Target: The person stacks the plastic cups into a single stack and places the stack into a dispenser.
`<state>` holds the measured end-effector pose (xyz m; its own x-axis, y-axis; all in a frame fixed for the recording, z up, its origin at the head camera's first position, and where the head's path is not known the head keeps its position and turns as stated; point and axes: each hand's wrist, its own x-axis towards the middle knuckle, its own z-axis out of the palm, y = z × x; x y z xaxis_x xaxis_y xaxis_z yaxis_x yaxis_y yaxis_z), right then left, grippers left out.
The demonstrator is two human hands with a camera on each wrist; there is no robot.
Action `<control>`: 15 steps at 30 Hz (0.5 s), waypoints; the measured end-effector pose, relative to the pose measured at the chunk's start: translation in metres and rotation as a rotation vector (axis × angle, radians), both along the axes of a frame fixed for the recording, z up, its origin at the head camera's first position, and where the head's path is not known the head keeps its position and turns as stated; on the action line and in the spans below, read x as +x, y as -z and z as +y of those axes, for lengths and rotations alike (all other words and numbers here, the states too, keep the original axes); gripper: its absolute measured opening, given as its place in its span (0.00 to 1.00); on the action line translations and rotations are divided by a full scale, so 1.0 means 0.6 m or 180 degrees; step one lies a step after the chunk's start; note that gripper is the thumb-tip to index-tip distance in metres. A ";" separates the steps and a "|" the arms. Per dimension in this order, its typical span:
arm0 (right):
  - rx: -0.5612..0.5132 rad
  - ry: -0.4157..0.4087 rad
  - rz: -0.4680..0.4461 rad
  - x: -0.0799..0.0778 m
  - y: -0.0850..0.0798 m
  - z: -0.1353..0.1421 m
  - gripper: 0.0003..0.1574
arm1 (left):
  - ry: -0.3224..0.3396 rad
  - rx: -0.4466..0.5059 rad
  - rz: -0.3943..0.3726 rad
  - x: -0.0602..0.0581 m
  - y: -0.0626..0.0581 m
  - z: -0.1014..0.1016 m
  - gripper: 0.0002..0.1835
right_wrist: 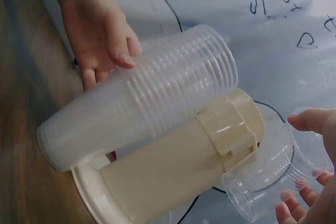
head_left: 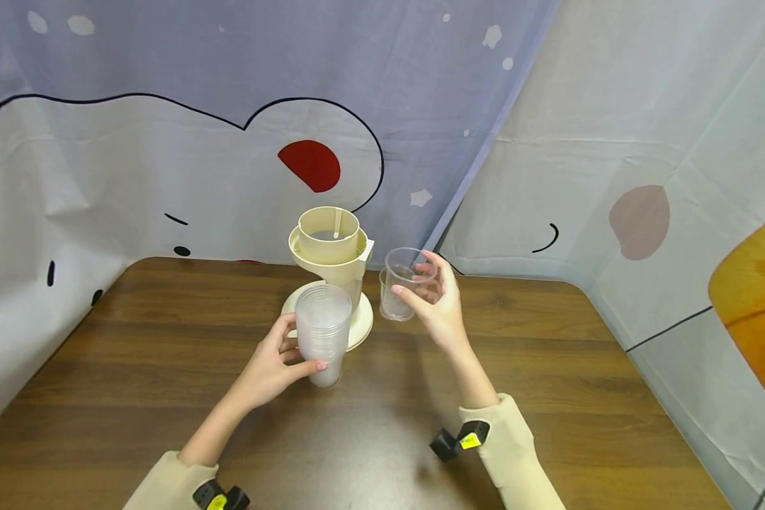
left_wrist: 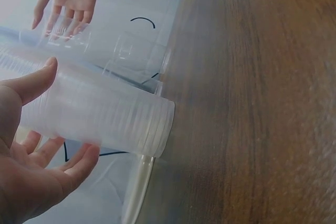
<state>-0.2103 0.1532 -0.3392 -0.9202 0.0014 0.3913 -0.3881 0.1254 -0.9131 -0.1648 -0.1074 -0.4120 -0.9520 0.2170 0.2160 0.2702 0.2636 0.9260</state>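
left hand [head_left: 270,372] with fingers and thumb curled around a stack of translucent cups [head_left: 324,322], held roughly upright before a cream container [head_left: 333,273] on a wooden table [head_left: 548,361]; right hand [head_left: 443,304] holding a clear cup [head_left: 400,275] beside the container (a second cup [head_left: 395,313] shows just below; whether they touch cannot be told).

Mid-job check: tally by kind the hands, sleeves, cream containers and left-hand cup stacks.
Hands: 2 (left hand, right hand)
Sleeves: 2 (left sleeve, right sleeve)
Cream container: 1
Left-hand cup stack: 1
Total: 6
Right-hand clear cups overlap, so uncounted.
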 end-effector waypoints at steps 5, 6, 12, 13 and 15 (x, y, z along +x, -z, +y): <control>0.0003 -0.0019 0.0060 0.004 -0.009 -0.009 0.43 | 0.0002 -0.0002 0.0003 0.000 0.001 -0.001 0.42; -0.0002 -0.0026 0.0072 0.005 -0.011 -0.011 0.43 | 0.0001 -0.0003 0.0005 0.000 0.001 -0.001 0.42; -0.0025 -0.0102 0.0172 0.008 -0.024 -0.022 0.43 | -0.0011 -0.0011 0.0009 0.000 0.000 -0.001 0.42; -0.0021 -0.0121 0.0187 0.009 -0.026 -0.024 0.43 | -0.0012 -0.0009 0.0008 0.000 0.000 -0.001 0.42; 0.0004 -0.0152 0.0211 0.011 -0.031 -0.028 0.43 | -0.0014 -0.0008 0.0008 0.000 0.000 0.000 0.42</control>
